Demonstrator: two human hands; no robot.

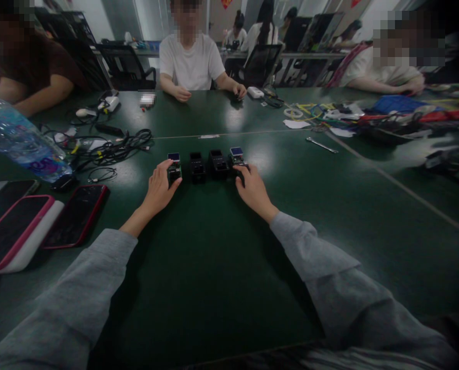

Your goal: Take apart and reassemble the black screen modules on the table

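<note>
Four small items stand in a row on the dark green table. At the left end, my left hand [160, 187] has its fingers and thumb around a small circuit board with a screen [174, 158]. At the right end, my right hand [254, 191] curls its fingers onto the near part of a similar circuit board with a screen [236, 152]. Between them sit a black plastic casing [197, 166] and a second black plastic casing [218, 162], neither touched by my hands. My fingers partly hide both boards.
Black cables [125, 146] and a tilted plastic bottle [29, 141] lie left, with a red-cased phone [77, 216] and other phones nearer. A wrench [322, 145] and a pile of coloured cables [329, 113] are right. A person in white [190, 61] sits opposite; others sit either side.
</note>
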